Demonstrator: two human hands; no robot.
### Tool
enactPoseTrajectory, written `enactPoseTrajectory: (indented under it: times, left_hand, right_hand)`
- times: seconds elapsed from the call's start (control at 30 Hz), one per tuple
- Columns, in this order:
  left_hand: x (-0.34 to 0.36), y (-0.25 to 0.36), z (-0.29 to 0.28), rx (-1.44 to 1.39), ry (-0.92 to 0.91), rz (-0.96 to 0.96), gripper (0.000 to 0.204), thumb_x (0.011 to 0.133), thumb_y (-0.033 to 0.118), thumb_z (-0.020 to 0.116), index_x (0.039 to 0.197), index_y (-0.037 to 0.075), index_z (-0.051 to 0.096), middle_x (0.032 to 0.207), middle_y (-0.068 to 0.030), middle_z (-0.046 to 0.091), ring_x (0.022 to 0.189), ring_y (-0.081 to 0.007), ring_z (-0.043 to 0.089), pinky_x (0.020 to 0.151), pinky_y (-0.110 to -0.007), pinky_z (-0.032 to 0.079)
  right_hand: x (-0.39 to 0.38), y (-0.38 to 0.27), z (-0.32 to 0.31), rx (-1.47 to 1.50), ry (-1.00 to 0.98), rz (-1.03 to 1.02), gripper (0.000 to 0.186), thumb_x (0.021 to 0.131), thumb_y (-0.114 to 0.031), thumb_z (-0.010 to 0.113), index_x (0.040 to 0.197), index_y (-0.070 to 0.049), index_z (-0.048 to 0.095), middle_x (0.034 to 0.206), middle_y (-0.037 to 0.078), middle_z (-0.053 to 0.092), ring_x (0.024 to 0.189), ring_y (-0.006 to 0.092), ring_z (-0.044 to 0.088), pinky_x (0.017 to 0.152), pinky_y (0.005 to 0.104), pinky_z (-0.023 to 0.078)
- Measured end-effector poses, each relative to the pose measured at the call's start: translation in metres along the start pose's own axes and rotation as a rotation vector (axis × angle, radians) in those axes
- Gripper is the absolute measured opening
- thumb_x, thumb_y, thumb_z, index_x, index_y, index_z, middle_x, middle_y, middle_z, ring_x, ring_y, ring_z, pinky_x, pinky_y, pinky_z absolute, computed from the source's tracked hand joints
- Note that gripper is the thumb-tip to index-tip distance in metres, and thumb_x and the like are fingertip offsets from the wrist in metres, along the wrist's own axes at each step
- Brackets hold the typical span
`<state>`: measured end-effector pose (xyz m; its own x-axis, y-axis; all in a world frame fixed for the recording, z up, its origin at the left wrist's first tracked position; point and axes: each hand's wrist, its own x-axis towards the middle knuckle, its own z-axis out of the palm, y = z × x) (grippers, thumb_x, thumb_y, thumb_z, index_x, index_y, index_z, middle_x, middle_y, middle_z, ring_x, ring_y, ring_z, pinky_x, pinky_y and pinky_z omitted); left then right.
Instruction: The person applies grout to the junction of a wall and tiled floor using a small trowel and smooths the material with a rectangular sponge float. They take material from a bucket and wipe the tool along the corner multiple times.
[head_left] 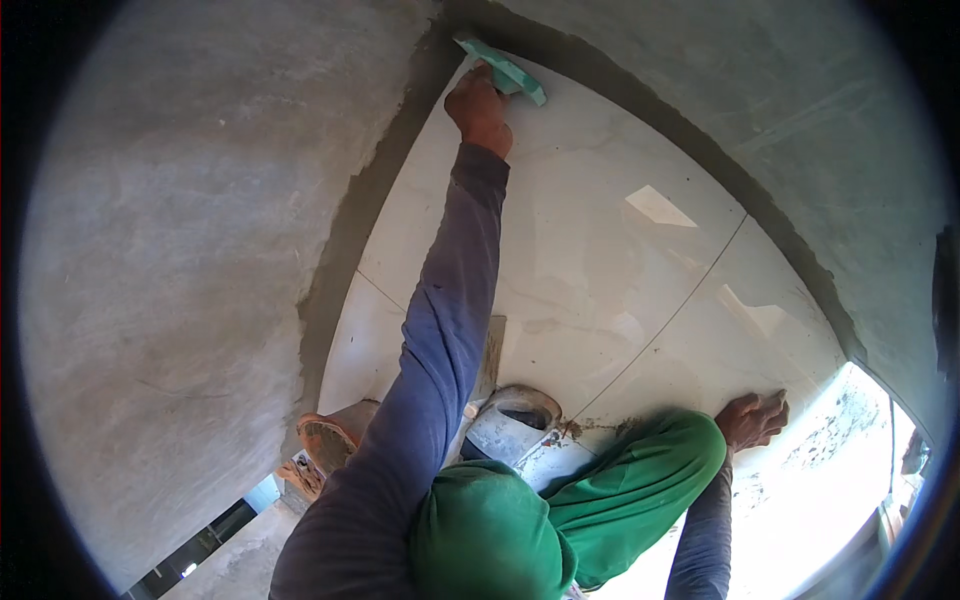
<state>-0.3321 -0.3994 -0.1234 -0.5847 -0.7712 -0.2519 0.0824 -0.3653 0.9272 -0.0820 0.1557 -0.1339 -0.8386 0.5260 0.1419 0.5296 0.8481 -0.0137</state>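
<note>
My left arm stretches far forward into the corner where two grey walls meet. My left hand [480, 110] is closed round a pale green hand float [505, 72], whose long edge lies near the wet grey mortar strip [590, 65] at the wall's foot. Off to the right, my right hand [755, 420] rests on the glossy white tile floor [570, 230] beside my bent knee, fingers apart and holding nothing. Its palm is hidden.
Below my left arm lies a grey, mortar-stained object [515, 420] resembling a sandal, with a narrow brownish strip [490, 358] behind it. An orange-rimmed container [328, 445] leans by the left wall [210, 230]. Bright light washes out the floor edge at right.
</note>
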Motion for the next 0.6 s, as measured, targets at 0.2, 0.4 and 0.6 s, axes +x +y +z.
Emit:
enactPoseTrajectory:
  times: [0.2, 0.4, 0.6]
  left_hand:
    - [0.02, 0.001, 0.008, 0.034, -0.041, -0.087, 0.024, 0.103, 0.018, 0.059, 0.12, 0.002, 0.065, 0.114, -0.0082, 0.064, 0.105, -0.0231, 0.063, 0.087, -0.04, 0.057]
    - [0.057, -0.011, -0.005, 0.282, -0.197, 0.091, 0.023, 0.103, 0.018, 0.058, 0.12, 0.004, 0.066, 0.114, -0.0087, 0.065, 0.102, -0.0233, 0.064, 0.089, -0.041, 0.056]
    - [-0.004, -0.041, 0.003, 0.063, -0.238, 0.115, 0.016, 0.096, 0.014, 0.067, 0.107, 0.003, 0.071, 0.096, -0.0052, 0.069, 0.081, -0.0166, 0.066, 0.065, -0.034, 0.054]
  right_hand:
    - [0.0, -0.004, -0.005, -0.048, -0.028, 0.016, 0.063, 0.095, -0.035, 0.042, 0.153, -0.01, 0.046, 0.151, 0.014, 0.042, 0.138, 0.0348, 0.042, 0.107, 0.0592, 0.037]
    - [-0.002, -0.005, -0.004, -0.019, -0.03, 0.0, 0.063, 0.095, -0.035, 0.04, 0.152, -0.009, 0.045, 0.151, 0.015, 0.043, 0.139, 0.0348, 0.041, 0.107, 0.0591, 0.037]
    - [-0.003, -0.013, -0.008, 0.018, -0.053, -0.026, 0.063, 0.095, -0.035, 0.04, 0.152, -0.008, 0.045, 0.15, 0.016, 0.045, 0.14, 0.0356, 0.041, 0.107, 0.0587, 0.037]
